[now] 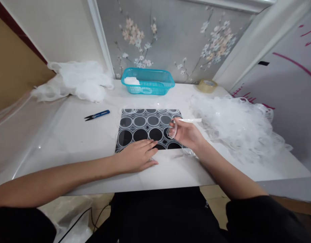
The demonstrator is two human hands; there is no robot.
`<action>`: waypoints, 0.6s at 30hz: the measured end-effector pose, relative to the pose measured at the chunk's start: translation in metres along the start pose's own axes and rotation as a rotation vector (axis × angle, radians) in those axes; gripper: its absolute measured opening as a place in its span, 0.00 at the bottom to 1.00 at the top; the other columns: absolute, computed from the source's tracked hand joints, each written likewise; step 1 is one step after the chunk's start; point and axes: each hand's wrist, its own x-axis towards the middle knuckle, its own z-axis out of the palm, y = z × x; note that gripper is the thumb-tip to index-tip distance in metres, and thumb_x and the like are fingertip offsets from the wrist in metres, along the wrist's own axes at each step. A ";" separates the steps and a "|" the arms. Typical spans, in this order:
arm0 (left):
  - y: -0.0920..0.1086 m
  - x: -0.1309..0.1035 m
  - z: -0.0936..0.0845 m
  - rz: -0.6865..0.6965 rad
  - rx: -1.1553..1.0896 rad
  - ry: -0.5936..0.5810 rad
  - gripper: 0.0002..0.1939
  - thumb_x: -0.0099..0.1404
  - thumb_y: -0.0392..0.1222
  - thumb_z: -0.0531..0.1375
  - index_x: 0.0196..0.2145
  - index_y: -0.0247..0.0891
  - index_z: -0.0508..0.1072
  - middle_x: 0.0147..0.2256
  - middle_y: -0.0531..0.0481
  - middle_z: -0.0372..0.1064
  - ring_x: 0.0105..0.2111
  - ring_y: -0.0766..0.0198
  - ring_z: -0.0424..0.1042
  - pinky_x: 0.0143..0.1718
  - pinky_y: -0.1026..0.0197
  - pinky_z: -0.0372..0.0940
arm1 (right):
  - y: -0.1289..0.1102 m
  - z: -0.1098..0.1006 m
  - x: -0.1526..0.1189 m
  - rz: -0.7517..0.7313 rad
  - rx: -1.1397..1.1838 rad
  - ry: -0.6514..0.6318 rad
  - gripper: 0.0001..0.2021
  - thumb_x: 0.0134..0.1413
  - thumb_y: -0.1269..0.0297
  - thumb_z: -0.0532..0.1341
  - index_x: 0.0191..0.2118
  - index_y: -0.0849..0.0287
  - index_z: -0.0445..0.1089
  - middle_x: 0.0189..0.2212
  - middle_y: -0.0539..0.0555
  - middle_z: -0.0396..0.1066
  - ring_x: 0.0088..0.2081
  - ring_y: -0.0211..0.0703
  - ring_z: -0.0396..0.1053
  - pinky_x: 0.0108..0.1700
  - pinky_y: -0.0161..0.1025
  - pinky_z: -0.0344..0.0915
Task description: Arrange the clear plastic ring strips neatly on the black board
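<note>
A dark mat with a pattern of ovals [139, 120] lies flat on the white table. My left hand [137, 156] rests palm down over the mat's front edge, fingers spread and pointing right. Above the mat's right side, my right hand [184, 132] is closed in a pinch on a thin white strip [192, 120], whose end sticks out to the right. A clear loop [172, 132] hangs at the same fingers. Right of that hand spreads a large heap of translucent white rings [233, 125].
Blue-handled thread snips [97, 115] lie left of the mat. Behind it stands a turquoise basket [155, 88] with something white inside. A tape roll [207, 86] is at the back right, and a white translucent pile [82, 81] at the back left.
</note>
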 end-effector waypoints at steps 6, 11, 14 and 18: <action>0.003 -0.002 0.001 0.009 0.061 0.067 0.25 0.74 0.51 0.44 0.48 0.29 0.71 0.52 0.38 0.68 0.54 0.54 0.68 0.55 0.57 0.61 | 0.021 0.004 -0.007 -0.391 -0.861 0.045 0.07 0.48 0.59 0.67 0.29 0.57 0.75 0.30 0.53 0.76 0.36 0.44 0.73 0.43 0.43 0.66; 0.004 -0.001 0.000 0.024 0.078 0.144 0.24 0.74 0.49 0.44 0.44 0.29 0.73 0.48 0.37 0.72 0.49 0.55 0.71 0.53 0.57 0.63 | 0.047 0.006 -0.003 -0.435 -1.036 0.009 0.06 0.51 0.61 0.64 0.31 0.57 0.76 0.33 0.55 0.78 0.40 0.50 0.74 0.45 0.46 0.67; 0.003 0.000 0.002 0.035 0.079 0.143 0.23 0.74 0.48 0.44 0.44 0.28 0.73 0.47 0.37 0.72 0.48 0.55 0.72 0.52 0.57 0.64 | 0.051 0.005 -0.002 -0.434 -1.060 0.019 0.07 0.52 0.61 0.64 0.31 0.57 0.76 0.33 0.55 0.77 0.38 0.49 0.74 0.43 0.45 0.68; 0.004 -0.001 0.004 0.036 0.077 0.119 0.22 0.73 0.48 0.47 0.45 0.28 0.72 0.48 0.37 0.72 0.49 0.54 0.71 0.53 0.57 0.63 | 0.049 0.005 -0.003 -0.426 -1.093 0.032 0.07 0.52 0.61 0.63 0.30 0.58 0.75 0.32 0.55 0.77 0.37 0.48 0.74 0.41 0.44 0.68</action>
